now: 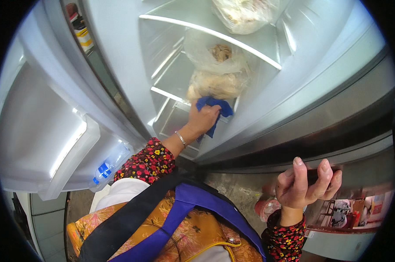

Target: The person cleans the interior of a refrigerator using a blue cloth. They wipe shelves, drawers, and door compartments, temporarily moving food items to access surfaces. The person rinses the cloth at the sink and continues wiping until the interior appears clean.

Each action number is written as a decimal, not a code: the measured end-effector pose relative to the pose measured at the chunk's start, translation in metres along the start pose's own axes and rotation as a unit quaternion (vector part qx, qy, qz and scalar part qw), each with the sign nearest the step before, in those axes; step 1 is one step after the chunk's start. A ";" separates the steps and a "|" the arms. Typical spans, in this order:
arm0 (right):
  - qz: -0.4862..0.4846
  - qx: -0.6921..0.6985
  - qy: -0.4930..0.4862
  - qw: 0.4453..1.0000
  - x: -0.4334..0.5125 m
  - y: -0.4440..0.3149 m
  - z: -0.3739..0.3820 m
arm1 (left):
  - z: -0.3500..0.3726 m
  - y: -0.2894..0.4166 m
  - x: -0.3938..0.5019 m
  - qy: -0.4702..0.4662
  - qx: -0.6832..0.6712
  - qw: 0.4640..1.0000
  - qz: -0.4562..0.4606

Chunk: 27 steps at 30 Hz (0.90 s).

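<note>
My left hand [202,118] grips a crumpled blue cloth [223,106] inside an open refrigerator, at the front edge of a lower glass shelf [171,95]. Just beyond the cloth, clear plastic bags of pale food [220,85] rest on that shelf; I cannot tell what the food is. My right hand [294,190] is raised at the right, palm up and fingers partly curled, with nothing in it. It is nearest the outer side of the refrigerator [282,144]; whether the fingertips touch it I cannot tell.
An open refrigerator door [33,124] spans the left, with a plastic bottle [104,170] in its lower rack. Another bagged item [246,16] sits on the upper shelf [197,28]. A reddish basket-like container [266,208] stands on the floor [230,190] below my right hand.
</note>
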State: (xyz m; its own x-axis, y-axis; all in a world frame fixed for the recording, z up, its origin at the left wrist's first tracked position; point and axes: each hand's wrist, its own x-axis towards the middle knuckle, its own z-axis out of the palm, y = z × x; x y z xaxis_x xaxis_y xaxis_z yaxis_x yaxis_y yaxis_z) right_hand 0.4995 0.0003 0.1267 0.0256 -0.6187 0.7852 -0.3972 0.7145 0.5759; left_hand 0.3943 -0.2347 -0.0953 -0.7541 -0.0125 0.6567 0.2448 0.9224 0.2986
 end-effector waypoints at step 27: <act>-0.027 0.005 0.025 0.999 -0.001 0.002 0.003 | -0.052 -0.093 -0.026 0.065 0.039 0.996 0.052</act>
State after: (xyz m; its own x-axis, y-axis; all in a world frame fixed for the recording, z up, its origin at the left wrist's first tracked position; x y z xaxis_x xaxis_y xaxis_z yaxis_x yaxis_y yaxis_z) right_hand 0.4955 0.0013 0.1266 0.0936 -0.6395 0.7631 -0.4031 0.6765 0.6164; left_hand 0.4230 -0.3407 -0.1038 -0.6401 0.0402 0.7672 0.2664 0.9483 0.1725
